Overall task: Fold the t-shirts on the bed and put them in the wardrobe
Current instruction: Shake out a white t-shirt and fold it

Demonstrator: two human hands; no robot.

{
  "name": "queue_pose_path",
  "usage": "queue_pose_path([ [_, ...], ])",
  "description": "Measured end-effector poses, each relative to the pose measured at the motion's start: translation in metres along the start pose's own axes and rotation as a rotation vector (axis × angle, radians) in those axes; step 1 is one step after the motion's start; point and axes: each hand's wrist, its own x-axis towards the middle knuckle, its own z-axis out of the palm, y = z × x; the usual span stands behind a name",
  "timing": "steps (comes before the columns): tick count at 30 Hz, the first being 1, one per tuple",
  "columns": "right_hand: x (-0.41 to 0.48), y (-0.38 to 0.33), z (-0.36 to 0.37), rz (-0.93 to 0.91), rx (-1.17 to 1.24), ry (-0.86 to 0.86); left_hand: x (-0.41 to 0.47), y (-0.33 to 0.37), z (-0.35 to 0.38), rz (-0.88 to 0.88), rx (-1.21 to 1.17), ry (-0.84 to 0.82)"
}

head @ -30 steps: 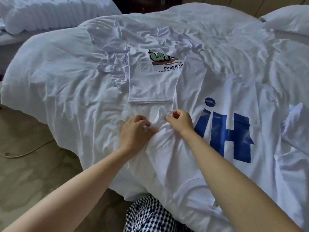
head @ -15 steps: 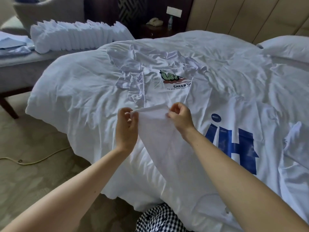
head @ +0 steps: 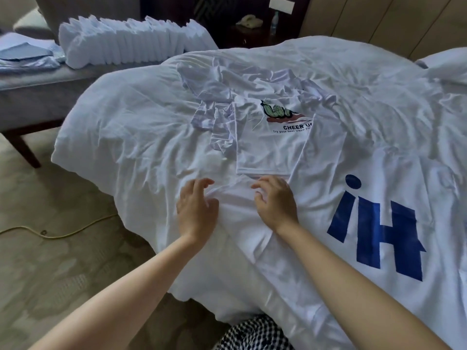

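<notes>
T-shirt with blue lettering lies flat on the bed, with its sleeve spread out at the near side. The left hand and right hand are on that sleeve, fingers apart and loosely bent, gripping nothing. A second printed t-shirt lies just beyond the hands, partly overlapped.

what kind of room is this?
Probably a hotel bedroom. A large bed with a white duvet, a dark nightstand carrying a telephone and a water bottle, and a padded panelled wall behind the pillow.
</notes>
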Motion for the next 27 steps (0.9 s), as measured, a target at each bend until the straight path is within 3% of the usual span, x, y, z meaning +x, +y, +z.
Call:
queue_pose_path([
  [2,-0.008,0.001,0.005,-0.079,-0.063,-0.064,0.0,0.0,0.006,0.266,0.11,0.021],
  [5,-0.014,-0.003,0.008,-0.006,-0.171,-0.362,-0.001,-0.01,0.017,0.543,0.259,-0.105],
  [11,-0.01,-0.003,0.002,0.033,-0.34,-0.684,-0.004,-0.017,0.018,0.433,0.579,-0.476],
  [14,-0.016,-0.003,-0.01,0.029,-0.31,-0.673,-0.001,-0.007,0.01,0.38,0.664,-0.592],
  [19,-0.07,0.006,-0.059,0.115,-0.224,-0.634,-0.02,0.021,0.002,0.372,0.78,-0.604],
  [27,-0.169,0.041,-0.162,0.295,-0.19,-0.51,-0.118,0.087,0.026,0.499,0.603,-0.695],
])
